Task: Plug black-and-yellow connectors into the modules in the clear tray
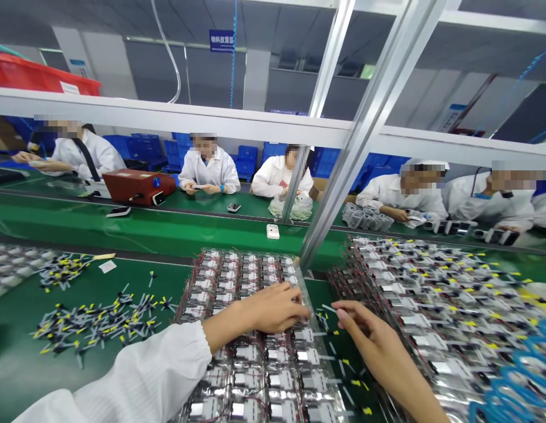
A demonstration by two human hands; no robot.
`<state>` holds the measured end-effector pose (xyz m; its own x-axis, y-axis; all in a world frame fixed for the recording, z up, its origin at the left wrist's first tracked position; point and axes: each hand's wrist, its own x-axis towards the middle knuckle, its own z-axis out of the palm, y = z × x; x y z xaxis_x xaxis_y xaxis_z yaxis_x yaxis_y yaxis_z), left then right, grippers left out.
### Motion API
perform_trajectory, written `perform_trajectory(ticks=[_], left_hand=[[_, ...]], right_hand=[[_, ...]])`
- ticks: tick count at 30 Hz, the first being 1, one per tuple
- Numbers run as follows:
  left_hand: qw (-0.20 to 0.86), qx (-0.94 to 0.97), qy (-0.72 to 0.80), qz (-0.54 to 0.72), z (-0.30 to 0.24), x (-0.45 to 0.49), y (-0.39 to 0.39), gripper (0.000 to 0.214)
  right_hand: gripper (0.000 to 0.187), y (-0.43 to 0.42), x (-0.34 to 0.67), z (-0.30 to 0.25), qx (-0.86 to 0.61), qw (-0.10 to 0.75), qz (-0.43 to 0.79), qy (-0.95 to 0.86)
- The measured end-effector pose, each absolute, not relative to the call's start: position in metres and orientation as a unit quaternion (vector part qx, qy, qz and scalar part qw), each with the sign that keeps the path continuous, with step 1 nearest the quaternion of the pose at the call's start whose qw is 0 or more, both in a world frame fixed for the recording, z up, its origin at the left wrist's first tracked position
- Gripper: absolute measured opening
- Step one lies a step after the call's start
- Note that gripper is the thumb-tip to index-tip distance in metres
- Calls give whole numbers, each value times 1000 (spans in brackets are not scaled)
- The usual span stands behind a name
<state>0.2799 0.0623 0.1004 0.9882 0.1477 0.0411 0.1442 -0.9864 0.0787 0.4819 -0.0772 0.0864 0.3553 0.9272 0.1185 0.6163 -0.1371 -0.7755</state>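
Observation:
My left hand (275, 306) lies over a clear plastic tray (250, 346), its fingers curled down together near the tray's right edge; whatever they hold, if anything, is hidden. Silver and white modules with red wires fill the tray's rows of cells. Just to the right, my right hand (372, 332) pinches the end of a thin grey strip (328, 308) between thumb and fingertips. Along the tray's right side, several small black parts with grey strips and yellow tips (356, 383) stick out from the cells.
Loose parts with grey strips and yellow tips lie in a pile (97, 323) on the green bench at left. Stacked filled trays (431, 305) stand at right, near a coiled blue hose (511, 382). A metal post (343, 158) rises behind the tray. Several co-workers in white sit opposite.

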Motion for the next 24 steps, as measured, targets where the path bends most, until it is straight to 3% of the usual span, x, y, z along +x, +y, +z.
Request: perform_trajectory(ticks=[8,18,24], left_hand=[[5,998,60,3,105,282,60,32],[161,983,83,44,99,284,67,23],[250,949,163,97,80,284,65,37]], right_hand=[[44,-59,480,71,-710,424,177,-534],[37,-55,471,63,-681,399,224,-572],[39,-50,468,67,-707,368,237,-555]])
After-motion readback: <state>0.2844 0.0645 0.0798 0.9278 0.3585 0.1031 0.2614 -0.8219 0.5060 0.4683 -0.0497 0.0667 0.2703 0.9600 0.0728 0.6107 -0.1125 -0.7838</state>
